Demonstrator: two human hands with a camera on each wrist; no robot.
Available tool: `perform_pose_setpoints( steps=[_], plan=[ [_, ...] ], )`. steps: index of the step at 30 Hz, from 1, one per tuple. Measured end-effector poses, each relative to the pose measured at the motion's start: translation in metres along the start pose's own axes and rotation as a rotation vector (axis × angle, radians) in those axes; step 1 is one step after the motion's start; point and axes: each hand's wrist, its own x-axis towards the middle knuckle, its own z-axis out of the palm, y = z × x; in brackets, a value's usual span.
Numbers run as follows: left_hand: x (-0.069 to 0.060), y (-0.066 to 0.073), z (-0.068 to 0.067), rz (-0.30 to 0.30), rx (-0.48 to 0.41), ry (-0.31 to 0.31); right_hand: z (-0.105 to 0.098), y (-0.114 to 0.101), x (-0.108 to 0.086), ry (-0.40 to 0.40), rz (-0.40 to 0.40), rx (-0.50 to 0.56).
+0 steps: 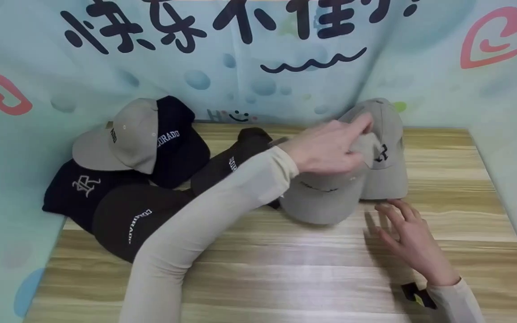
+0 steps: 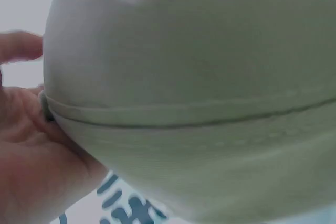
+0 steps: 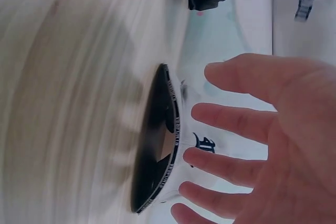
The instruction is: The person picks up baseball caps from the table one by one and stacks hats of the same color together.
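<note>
In the head view my left hand [image 1: 330, 150] reaches across to the right and holds a light grey cap [image 1: 321, 206] with small dark lettering. That cap's smooth fabric [image 2: 184, 66] and a stitched seam fill the left wrist view, with part of the hand at its left edge. Behind it stands another grey cap [image 1: 391, 179] with a dark letter emblem. My right hand [image 1: 413, 237] is just in front of this second cap, fingers apart and holding nothing. The right wrist view shows the emblem cap's dark underside [image 3: 152, 166] beyond the fingertips.
To the left, a grey cap [image 1: 135, 143] overlaps a navy lettered cap [image 1: 180, 148]. Below them are a navy emblem cap [image 1: 79, 190] and a dark brown cap [image 1: 128, 215]. Another dark brown cap [image 1: 222, 163] lies mid-table, partly behind my left arm. A printed cloth [image 1: 249, 80] backs the wooden table.
</note>
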Motion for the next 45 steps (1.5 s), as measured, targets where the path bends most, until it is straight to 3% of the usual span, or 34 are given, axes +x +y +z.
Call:
perform_pose_setpoints(
  steps=[3, 8, 14, 20, 24, 29, 33, 37, 45],
  plan=[
    [0.012, 0.007, 0.008, -0.010, -0.004, -0.055, -0.001, -0.001, -0.001, 0.005, -0.003, 0.006],
    [0.031, 0.020, 0.018, 0.075, 0.020, -0.081, -0.003, -0.001, -0.006, 0.015, 0.001, 0.003],
    [0.055, 0.029, 0.025, 0.181, -0.023, -0.037, -0.003, 0.000, -0.014, 0.007, 0.023, 0.003],
    [0.084, 0.026, 0.036, 0.204, -0.108, 0.012, -0.003, -0.001, -0.015, -0.047, 0.055, -0.007],
    [0.103, 0.019, 0.042, 0.149, -0.125, 0.040, -0.001, -0.002, -0.013, -0.045, 0.035, 0.014],
    [0.120, 0.007, 0.048, -0.002, -0.088, 0.059, 0.003, -0.003, -0.012, -0.036, 0.026, 0.074],
    [0.122, -0.004, 0.052, -0.115, 0.034, -0.002, 0.005, -0.006, -0.012, -0.060, 0.042, 0.115],
    [0.114, -0.015, 0.053, -0.163, 0.159, -0.072, 0.005, -0.008, -0.010, -0.067, 0.044, 0.120],
    [0.084, -0.032, 0.039, -0.202, 0.187, -0.122, 0.005, -0.006, -0.012, 0.012, 0.015, 0.070]
  ],
)
